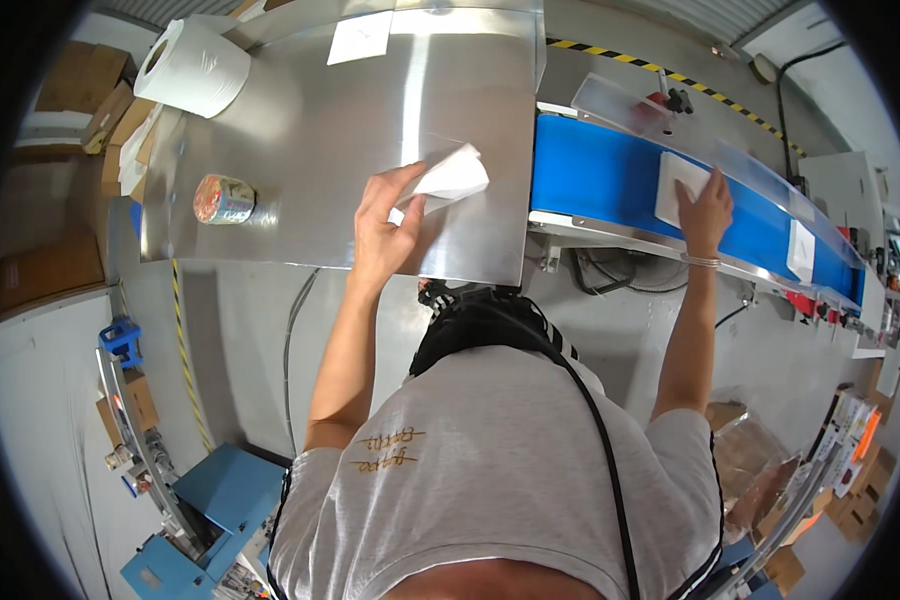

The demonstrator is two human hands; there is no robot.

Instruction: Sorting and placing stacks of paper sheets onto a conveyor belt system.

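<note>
Over the right part of a steel table (310,150), my left hand (382,225) curls its thumb and fingers around one end of a crumpled white tissue (454,174). A small bit of white also shows beside the thumb. My right hand (707,212) is at a flat white folded pad (672,180) on a blue conveyor belt (600,165). Its thumb lies on the pad's face and its fingers are at the right edge, gripping it. Farther right along the belt lies another white piece (800,250).
A large white paper roll (192,68) stands at the table's far left corner. Nearer lies a patterned roll of tape (224,199). A white sheet (360,37) is at the far edge. Clear plastic guards (620,105) line the belt; a fan (640,270) sits below.
</note>
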